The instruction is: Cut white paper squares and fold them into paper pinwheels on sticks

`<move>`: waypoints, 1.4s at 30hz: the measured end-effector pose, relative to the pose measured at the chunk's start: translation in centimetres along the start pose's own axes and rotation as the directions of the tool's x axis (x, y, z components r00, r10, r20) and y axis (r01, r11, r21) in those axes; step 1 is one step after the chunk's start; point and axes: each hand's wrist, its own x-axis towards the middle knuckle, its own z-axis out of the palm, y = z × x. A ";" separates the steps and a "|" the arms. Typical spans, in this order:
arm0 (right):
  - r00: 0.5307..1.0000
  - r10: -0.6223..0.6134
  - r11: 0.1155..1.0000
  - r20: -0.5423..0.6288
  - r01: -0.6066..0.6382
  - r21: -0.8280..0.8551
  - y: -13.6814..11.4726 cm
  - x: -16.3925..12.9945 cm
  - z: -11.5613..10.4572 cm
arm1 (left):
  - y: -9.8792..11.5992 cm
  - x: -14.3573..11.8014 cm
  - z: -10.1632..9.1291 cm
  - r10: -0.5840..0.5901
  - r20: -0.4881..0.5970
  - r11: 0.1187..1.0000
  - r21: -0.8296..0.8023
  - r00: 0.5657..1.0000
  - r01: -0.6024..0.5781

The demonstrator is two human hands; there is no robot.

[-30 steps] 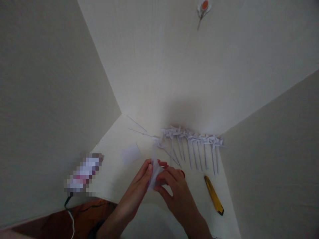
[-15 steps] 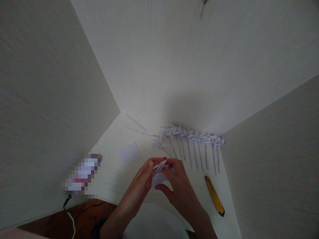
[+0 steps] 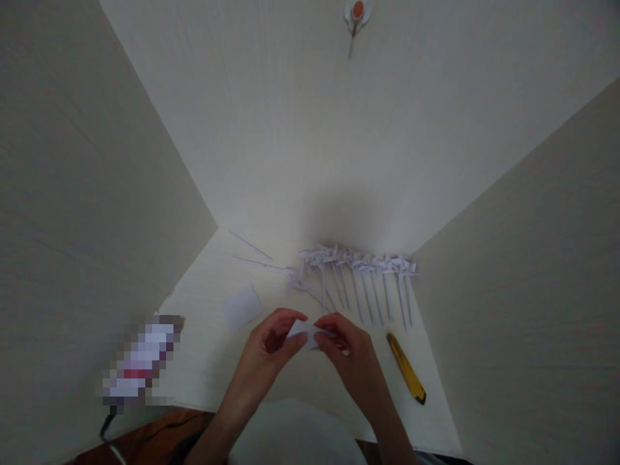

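1. The left hand (image 3: 266, 345) and right hand (image 3: 351, 355) meet above the white counter (image 3: 208, 361), fingertips pinching a small folded white paper piece (image 3: 306, 330) between them.
2. The paper piece sits at the centre of the view, held just off the counter.
3. At 12 o'clock from the hands, a row of white paper pinwheels (image 3: 361, 271) on stems lies against the back wall.
4. At 3 o'clock lies a yellow utility knife (image 3: 407, 369), near the right hand but apart from it.
5. At 10 o'clock lies a loose white paper square (image 3: 242, 306).
6. At 9 o'clock, well apart, sits a blurred rectangular object (image 3: 140, 365).
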 end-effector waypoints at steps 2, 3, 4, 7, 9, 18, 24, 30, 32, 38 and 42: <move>0.999 -0.017 1.000 -0.028 0.016 -0.023 -0.4 -0.1 -0.1 | 0.5 -0.2 -0.3 0.023 0.020 0.991 0.131 1.000 -0.026; 0.999 -0.032 0.999 -0.033 0.031 -0.027 -0.7 -0.2 -0.2 | 0.7 -0.2 -0.4 0.042 0.022 0.983 0.181 0.999 -0.045; 0.998 -0.048 0.999 -0.037 0.047 -0.019 -1.0 -0.3 -0.3 | 1.0 -0.3 -0.5 0.061 0.020 0.976 0.207 0.998 -0.064; 0.995 -0.091 0.991 -0.046 0.095 0.093 -1.5 -0.7 -0.4 | 1.3 -0.5 -0.6 0.047 0.033 0.988 0.147 0.998 -0.051; 0.989 -0.145 0.979 0.011 0.142 0.146 -0.4 -1.1 -0.1 | 1.2 -0.8 -0.6 0.028 0.008 0.999 0.023 1.000 -0.028; 0.999 -0.053 0.902 -0.003 0.047 -0.429 16.6 -3.1 3.1 | 1.4 -2.4 -1.5 0.057 -0.105 0.989 -0.131 0.993 -0.070; 0.998 -0.028 0.841 -0.063 -0.010 -0.540 20.1 -1.4 1.4 | 2.0 -2.4 -2.2 -0.051 -0.136 0.990 -0.138 0.989 0.032; 0.995 0.098 0.870 0.033 -0.070 -0.487 20.0 -0.2 1.3 | 3.1 -1.9 -2.6 0.036 -0.057 0.982 -0.181 0.998 -0.046; 0.986 0.145 0.901 0.082 -0.098 -0.423 19.2 -0.2 1.4 | 3.5 -1.8 -2.6 0.059 -0.064 0.979 -0.189 0.996 -0.071; 0.957 0.175 0.984 0.229 -0.168 -0.052 14.1 -1.5 1.1 | 4.0 -1.6 -2.7 0.034 -0.120 0.975 -0.213 0.992 -0.059; 0.940 0.157 0.959 0.303 -0.219 0.181 9.7 -2.7 0.7 | 4.1 -1.5 -2.7 0.032 -0.113 0.970 -0.237 0.993 -0.058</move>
